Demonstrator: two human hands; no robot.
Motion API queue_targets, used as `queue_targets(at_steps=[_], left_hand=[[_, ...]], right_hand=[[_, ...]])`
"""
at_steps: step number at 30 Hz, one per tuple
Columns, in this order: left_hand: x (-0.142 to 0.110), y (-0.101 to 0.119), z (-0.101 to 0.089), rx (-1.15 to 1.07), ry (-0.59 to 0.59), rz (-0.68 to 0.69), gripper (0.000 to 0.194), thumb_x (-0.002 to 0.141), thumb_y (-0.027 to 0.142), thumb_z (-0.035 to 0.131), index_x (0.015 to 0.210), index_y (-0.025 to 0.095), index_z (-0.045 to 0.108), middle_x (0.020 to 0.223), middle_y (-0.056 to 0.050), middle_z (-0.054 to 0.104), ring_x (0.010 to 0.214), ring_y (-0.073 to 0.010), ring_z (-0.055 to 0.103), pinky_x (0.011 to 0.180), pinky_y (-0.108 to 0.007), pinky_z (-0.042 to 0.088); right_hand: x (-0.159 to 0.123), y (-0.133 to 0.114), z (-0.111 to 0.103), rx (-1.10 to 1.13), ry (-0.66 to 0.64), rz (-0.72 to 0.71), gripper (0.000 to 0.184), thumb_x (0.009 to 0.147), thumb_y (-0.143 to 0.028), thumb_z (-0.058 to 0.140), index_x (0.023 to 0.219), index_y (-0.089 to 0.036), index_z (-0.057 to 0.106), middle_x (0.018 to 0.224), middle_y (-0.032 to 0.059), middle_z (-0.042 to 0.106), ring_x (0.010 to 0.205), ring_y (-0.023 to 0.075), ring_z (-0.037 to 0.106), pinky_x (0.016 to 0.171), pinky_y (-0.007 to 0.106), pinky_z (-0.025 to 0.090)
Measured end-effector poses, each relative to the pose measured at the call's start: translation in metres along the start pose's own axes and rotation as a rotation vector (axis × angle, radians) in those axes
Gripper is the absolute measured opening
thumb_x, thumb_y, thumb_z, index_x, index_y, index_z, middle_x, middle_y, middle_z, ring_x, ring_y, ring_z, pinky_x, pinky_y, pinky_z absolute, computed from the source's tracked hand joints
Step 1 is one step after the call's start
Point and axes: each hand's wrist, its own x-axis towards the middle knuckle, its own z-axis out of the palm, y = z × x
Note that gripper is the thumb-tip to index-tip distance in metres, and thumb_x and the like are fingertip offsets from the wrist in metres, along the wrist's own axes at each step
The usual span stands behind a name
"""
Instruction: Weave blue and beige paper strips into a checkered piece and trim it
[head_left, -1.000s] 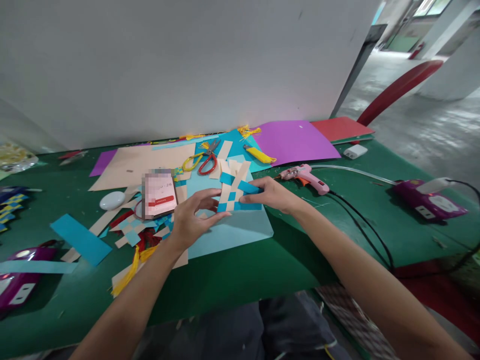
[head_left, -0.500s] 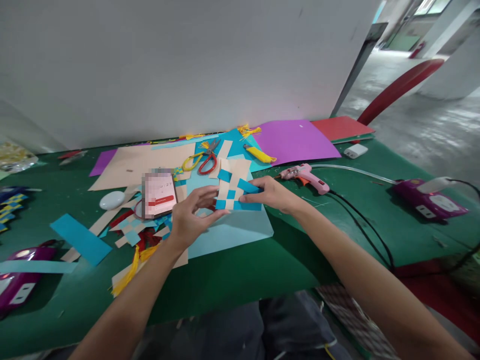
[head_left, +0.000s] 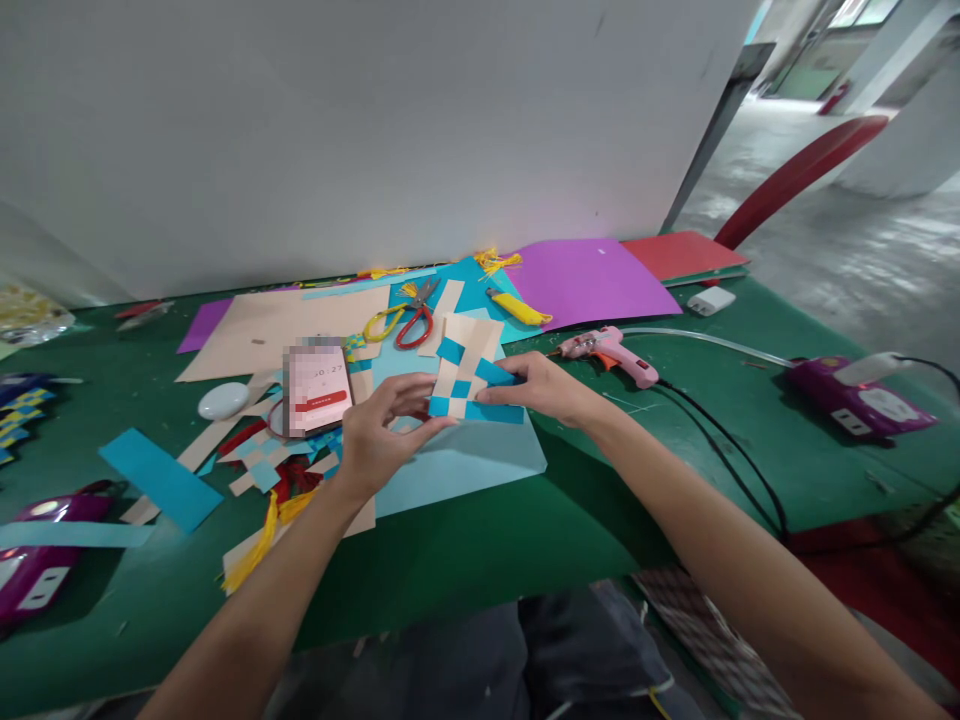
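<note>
A small mat woven of blue and beige paper strips [head_left: 463, 375] is held just above a light blue sheet [head_left: 465, 455] on the green table [head_left: 525, 540]. My left hand [head_left: 379, 435] pinches its lower left corner with thumb and fingers. My right hand [head_left: 536, 388] grips the blue strip ends on its right side. The beige strips stick out from the top of the mat, close together.
Red and yellow scissors [head_left: 409, 318], a phone [head_left: 319, 388] and a white oval object [head_left: 222, 400] lie left of the mat. A pink glue gun [head_left: 611, 352] with its black cable lies to the right. Paper sheets, scraps and yellow tassels [head_left: 517, 310] lie around; purple devices [head_left: 855, 400] stand at both sides.
The fanned beige strips have been drawn together into a tighter weave. Both hands have stayed in nearly the same places on the mat.
</note>
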Motion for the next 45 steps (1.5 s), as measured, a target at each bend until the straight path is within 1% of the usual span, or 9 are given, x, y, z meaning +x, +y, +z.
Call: queue_targets(at_steps=[6,12,16,18,22,24,30,36,45], left_hand=[[0.001,0.0,0.001,0.0,0.007,-0.033,0.044,0.07,0.038,0.078,0.107,0.02,0.061,0.096,-0.003,0.072,0.08,-0.0192,0.072,0.07,-0.027,0.063],[0.001,0.002,0.001,-0.017,-0.014,-0.043,0.045,0.071,0.036,0.077,0.11,0.019,0.06,0.081,-0.001,0.073,0.078,-0.0197,0.073,0.069,-0.026,0.062],[0.002,0.006,0.001,-0.069,-0.04,-0.078,0.037,0.078,0.032,0.072,0.11,0.019,0.059,0.079,-0.002,0.074,0.071,-0.0188,0.073,0.064,-0.024,0.061],[0.003,0.007,0.002,-0.079,-0.031,-0.092,0.033,0.079,0.029,0.07,0.108,0.018,0.059,0.077,-0.002,0.074,0.07,-0.0187,0.073,0.062,-0.023,0.06],[0.002,0.005,0.003,-0.062,0.001,-0.109,0.032,0.078,0.027,0.071,0.106,0.018,0.06,0.077,-0.003,0.073,0.07,-0.0193,0.073,0.059,-0.022,0.059],[0.001,0.004,0.004,-0.06,0.018,-0.128,0.033,0.078,0.027,0.072,0.107,0.018,0.06,0.079,-0.003,0.073,0.071,-0.0196,0.073,0.06,-0.022,0.059],[0.002,0.007,0.004,-0.156,0.028,-0.153,0.031,0.08,0.022,0.069,0.109,0.018,0.059,0.077,-0.002,0.073,0.073,-0.0191,0.073,0.065,-0.025,0.061],[0.003,0.01,0.006,-0.184,0.067,-0.183,0.029,0.08,0.021,0.068,0.107,0.017,0.059,0.072,0.0,0.07,0.07,-0.0181,0.073,0.063,-0.023,0.06],[0.003,0.007,0.006,-0.23,0.073,-0.233,0.031,0.077,0.023,0.071,0.105,0.018,0.06,0.068,0.002,0.067,0.066,-0.0178,0.072,0.061,-0.023,0.058]], right_hand=[[0.001,0.003,0.002,0.019,0.005,-0.002,0.03,0.071,-0.043,0.069,0.071,-0.014,0.064,0.061,-0.0021,0.045,0.059,0.0104,0.037,0.054,0.025,0.029],[0.001,0.003,0.001,-0.049,0.043,-0.036,0.033,0.072,-0.043,0.068,0.062,-0.015,0.055,0.058,-0.0043,0.036,0.057,0.0087,0.031,0.051,0.024,0.023],[0.002,0.002,0.001,-0.113,0.066,-0.071,0.036,0.074,-0.043,0.066,0.058,-0.016,0.05,0.056,-0.0057,0.03,0.055,0.0078,0.028,0.049,0.024,0.02],[0.002,0.002,0.002,-0.125,0.061,-0.06,0.035,0.074,-0.044,0.067,0.059,-0.015,0.054,0.054,-0.0057,0.033,0.054,0.0078,0.029,0.049,0.024,0.021],[0.002,0.002,0.003,-0.134,0.02,-0.019,0.031,0.073,-0.043,0.068,0.068,-0.013,0.067,0.056,-0.0021,0.051,0.054,0.0083,0.036,0.048,0.024,0.024],[0.002,0.003,0.002,-0.149,0.013,-0.018,0.032,0.074,-0.044,0.068,0.07,-0.012,0.071,0.055,-0.0014,0.053,0.052,0.0078,0.035,0.048,0.024,0.023],[-0.001,-0.002,0.002,-0.131,0.078,0.015,0.04,0.077,-0.05,0.064,0.073,-0.012,0.073,0.051,-0.0033,0.042,0.049,0.0071,0.028,0.047,0.026,0.018],[-0.002,-0.004,0.003,-0.158,0.08,0.026,0.039,0.078,-0.048,0.064,0.067,-0.012,0.073,0.047,-0.0076,0.02,0.048,0.0067,0.017,0.047,0.028,0.012],[0.0,0.004,0.002,-0.118,0.021,-0.008,0.04,0.078,-0.049,0.063,0.075,-0.012,0.077,0.047,-0.007,0.023,0.048,0.0063,0.02,0.046,0.027,0.014]])
